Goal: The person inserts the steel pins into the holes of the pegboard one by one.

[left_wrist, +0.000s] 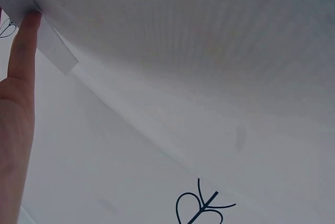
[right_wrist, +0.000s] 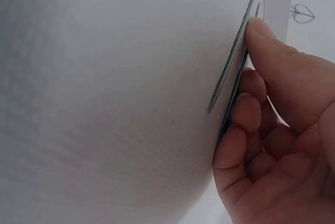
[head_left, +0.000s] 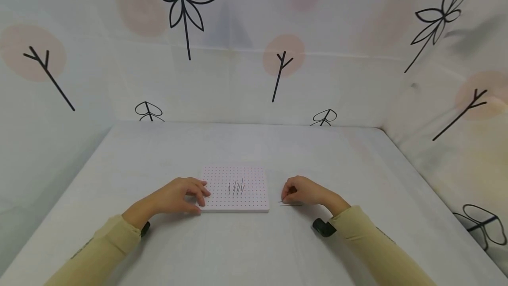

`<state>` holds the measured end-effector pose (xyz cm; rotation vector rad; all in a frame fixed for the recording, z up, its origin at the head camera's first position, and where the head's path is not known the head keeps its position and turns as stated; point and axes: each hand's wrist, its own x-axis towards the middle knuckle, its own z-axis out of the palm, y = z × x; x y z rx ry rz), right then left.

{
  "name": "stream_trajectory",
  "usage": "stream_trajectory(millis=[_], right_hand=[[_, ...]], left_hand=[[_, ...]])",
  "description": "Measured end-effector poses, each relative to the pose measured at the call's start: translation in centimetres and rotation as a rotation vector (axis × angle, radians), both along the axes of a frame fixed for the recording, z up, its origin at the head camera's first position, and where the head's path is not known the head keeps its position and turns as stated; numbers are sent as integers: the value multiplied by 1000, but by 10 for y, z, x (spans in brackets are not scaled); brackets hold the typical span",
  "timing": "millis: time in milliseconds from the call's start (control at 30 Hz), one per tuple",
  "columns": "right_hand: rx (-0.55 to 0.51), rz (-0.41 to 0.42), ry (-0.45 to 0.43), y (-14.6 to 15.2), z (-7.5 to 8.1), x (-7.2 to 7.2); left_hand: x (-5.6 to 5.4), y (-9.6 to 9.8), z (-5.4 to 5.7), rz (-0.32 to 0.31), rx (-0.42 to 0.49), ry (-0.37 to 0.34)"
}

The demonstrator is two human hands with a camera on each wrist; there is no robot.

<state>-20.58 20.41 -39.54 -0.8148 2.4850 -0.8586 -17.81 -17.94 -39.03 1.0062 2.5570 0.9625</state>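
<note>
A flat pinkish-white board [head_left: 254,204] with a grid of small holes lies on the table. Several thin dark pins [head_left: 238,186] stand in its middle, some tilted. My left hand [head_left: 180,195] rests at the board's left edge, fingers spread loosely over the top and thumb by the front left corner. In the left wrist view a straight digit [left_wrist: 23,51] touches the board's side. To the right of the board, my right hand [head_left: 303,190] pinches a thin dark pin [right_wrist: 229,114] between thumb and fingertips, low at the tabletop. Another grey pointed pin [right_wrist: 233,51] lies beside it.
The table [head_left: 254,250] has a white cover. White cloth walls [head_left: 246,87] with printed black plant shapes and pale blobs enclose it at the back and sides. A black wrist device [head_left: 324,227] sits under the right forearm.
</note>
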Motion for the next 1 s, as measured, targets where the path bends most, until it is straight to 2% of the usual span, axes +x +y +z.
stream_trajectory(millis=[200,333,567,667,800,1000], right_hand=[[-10,-16,-4,2,0,2],[-46,-25,34,2,0,4],[-90,-74,116,0,2,4],[-108,-100,133,-1,2,4],[-172,-140,116,-5,3,6],[-292,-200,43,-15,6,8]], left_hand=[[-1,0,-3,-9,7,8],[-2,0,-4,-18,19,11],[-1,0,-4,-61,59,69],[-1,-1,-4,-52,50,53],[-1,0,-3,-25,25,16],[-1,-1,-2,-24,25,19]])
